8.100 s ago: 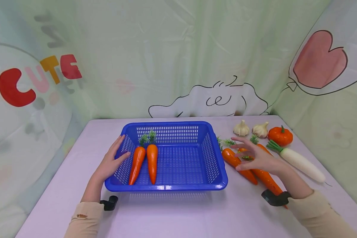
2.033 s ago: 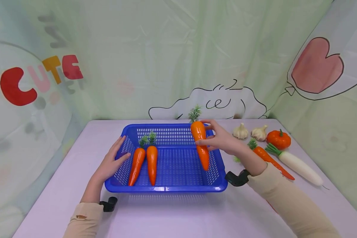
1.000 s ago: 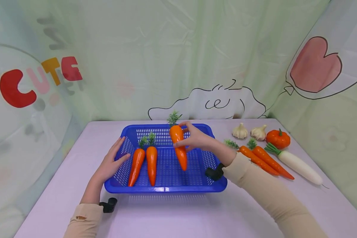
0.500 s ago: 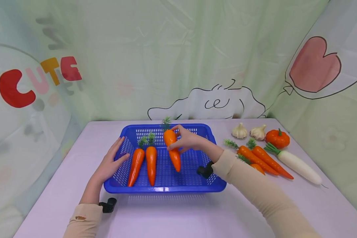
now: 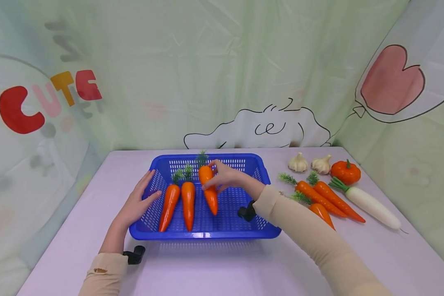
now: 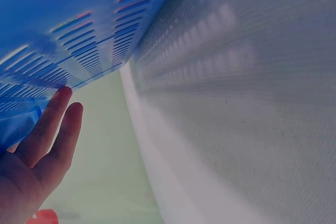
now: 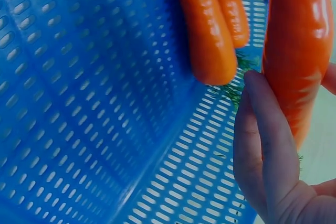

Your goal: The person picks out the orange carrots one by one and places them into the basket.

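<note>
Two carrots are lying in the blue basket, side by side on its left half, leafy tops pointing to the far wall. Your right-hand grip is pinching the held carrot near its thick end, thumb on one side, fingers on the other, spread only as wide as the carrot. That carrot is hanging tilted within the basket, just right of the pair, leaves toward the far side; can't tell if its tip is touching the bottom. Your left-hand grip is lying spread, straight fingers touching the outside of the basket's left wall, thumb lying over the rim.

Right of the basket, three more carrots are lying clustered on the table; your right sleeve is partly covering the nearest. A white radish is lying beside them, farther right. Two garlic bulbs and an orange pumpkin are sitting near the far edge. A printed curtain is hanging behind.
</note>
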The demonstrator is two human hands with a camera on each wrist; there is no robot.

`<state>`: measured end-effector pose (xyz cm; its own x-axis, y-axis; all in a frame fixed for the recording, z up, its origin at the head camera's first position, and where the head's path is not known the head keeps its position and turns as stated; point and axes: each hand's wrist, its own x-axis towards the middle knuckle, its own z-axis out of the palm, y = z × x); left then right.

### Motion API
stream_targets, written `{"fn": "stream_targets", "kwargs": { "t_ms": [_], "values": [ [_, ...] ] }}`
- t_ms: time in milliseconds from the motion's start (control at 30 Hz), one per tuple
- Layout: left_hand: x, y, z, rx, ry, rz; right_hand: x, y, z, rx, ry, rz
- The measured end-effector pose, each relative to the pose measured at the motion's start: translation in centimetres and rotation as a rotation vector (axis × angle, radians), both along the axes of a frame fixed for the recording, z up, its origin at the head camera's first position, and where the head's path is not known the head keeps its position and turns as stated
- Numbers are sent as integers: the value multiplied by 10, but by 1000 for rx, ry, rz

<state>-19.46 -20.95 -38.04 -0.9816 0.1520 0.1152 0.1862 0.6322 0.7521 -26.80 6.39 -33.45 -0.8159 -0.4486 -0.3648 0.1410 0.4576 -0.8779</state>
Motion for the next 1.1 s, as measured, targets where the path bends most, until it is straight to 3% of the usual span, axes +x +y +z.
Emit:
{"fn": "stream_targets", "kwargs": {
  "t_ms": [367,1100],
  "values": [
    [0,0,0,-1,-2,0,-2,-11,-16,37,-11,-8],
    [0,1,-1,-4,-7,6,1,-33,-34,42,-55,-73]
  ]
}}
